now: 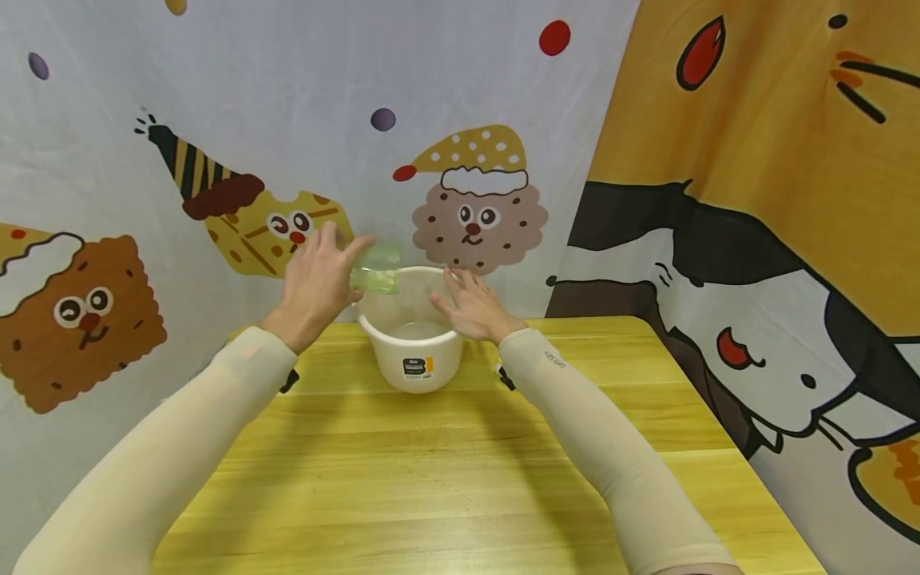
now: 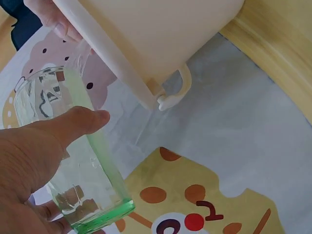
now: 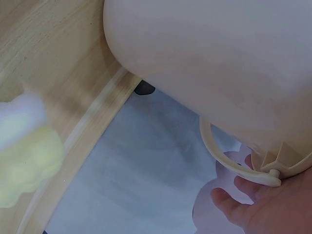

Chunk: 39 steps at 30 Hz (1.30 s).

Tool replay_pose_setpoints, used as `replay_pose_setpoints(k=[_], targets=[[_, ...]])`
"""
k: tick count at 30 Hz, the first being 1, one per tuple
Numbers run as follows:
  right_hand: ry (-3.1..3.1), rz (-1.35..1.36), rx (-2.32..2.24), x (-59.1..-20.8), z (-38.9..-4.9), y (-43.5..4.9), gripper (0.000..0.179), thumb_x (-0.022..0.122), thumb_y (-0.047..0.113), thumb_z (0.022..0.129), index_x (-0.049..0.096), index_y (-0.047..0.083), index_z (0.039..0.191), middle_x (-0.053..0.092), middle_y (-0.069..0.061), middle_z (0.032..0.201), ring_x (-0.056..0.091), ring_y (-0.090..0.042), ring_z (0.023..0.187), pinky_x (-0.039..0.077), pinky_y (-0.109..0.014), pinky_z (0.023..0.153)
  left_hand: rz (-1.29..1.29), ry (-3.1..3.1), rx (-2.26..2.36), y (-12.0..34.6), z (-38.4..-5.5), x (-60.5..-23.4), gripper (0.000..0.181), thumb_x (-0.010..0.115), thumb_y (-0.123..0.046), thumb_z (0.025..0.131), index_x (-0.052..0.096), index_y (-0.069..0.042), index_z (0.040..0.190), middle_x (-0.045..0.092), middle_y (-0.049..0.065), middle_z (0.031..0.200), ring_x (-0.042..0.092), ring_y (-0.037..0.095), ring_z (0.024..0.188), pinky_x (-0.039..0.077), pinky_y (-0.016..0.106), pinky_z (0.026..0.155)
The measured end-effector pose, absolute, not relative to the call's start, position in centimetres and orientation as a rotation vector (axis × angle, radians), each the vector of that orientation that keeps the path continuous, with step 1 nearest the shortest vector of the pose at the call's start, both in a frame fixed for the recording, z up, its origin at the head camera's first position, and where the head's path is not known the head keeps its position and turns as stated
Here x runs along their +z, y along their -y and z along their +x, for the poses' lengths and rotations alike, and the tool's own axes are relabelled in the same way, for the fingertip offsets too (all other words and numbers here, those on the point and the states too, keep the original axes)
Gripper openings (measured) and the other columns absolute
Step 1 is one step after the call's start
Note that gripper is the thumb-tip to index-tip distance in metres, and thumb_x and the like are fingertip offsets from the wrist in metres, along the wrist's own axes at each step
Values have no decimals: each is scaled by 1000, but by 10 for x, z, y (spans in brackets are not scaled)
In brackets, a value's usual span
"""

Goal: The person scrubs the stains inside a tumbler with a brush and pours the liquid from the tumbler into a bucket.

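Observation:
A pale green clear glass [image 1: 377, 267] lies tipped almost on its side, its mouth toward a white bucket [image 1: 420, 363]. My left hand [image 1: 319, 267] holds this glass between thumb and fingers at the bucket's left rim. In the left wrist view, the glass [image 2: 97, 161] shows its thick green base, and the bucket's rim [image 2: 105, 56] is beside it. I cannot tell whether liquid is in the glass. My right hand [image 1: 474, 307] touches the bucket's right rim with loosely extended fingers, close to the handle [image 3: 226, 163] in the right wrist view.
The bucket stands near the back of a yellow wood-grain table [image 1: 431, 471], with a label on its front. A cartoon-printed cloth [image 1: 287, 104] hangs right behind. A blurred pale yellow and white shape [image 3: 31, 156] shows at the left of the right wrist view.

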State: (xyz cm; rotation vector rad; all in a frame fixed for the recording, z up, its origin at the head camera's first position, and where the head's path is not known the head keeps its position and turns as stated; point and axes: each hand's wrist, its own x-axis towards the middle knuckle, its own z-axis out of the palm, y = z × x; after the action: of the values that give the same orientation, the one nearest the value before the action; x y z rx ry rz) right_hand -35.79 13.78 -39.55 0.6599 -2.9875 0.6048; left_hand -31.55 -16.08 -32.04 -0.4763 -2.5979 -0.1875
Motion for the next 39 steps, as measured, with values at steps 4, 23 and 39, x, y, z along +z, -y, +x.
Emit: replay_pose_setpoints(k=[4, 23, 39], targets=[[2991, 664, 593, -396, -358, -138, 90, 26, 71, 121, 20, 10, 187, 18, -17, 196, 21, -46, 181, 22, -74, 146, -532, 2550, -84, 158, -315, -319, 97, 108, -16, 84, 60, -24, 168, 58, 31, 144, 58, 50, 130, 59, 66, 117], [2974, 673, 576, -396, -356, -137, 88, 29, 67, 122, 20, 7, 187, 19, -20, 195, 22, -47, 181, 24, -73, 146, -657, 2373, 153, 151, -309, -323, 82, 80, 17, 96, 62, -23, 166, 60, 31, 153, 64, 53, 143, 44, 71, 138], [2975, 674, 556, -397, -358, -137, 88, 32, 66, 122, 20, 7, 186, 18, -20, 196, 21, -47, 181, 24, -74, 145, -649, 2383, 162, 149, -310, -328, 89, 100, -4, 90, 62, -24, 167, 59, 29, 154, 63, 51, 145, 45, 69, 137]])
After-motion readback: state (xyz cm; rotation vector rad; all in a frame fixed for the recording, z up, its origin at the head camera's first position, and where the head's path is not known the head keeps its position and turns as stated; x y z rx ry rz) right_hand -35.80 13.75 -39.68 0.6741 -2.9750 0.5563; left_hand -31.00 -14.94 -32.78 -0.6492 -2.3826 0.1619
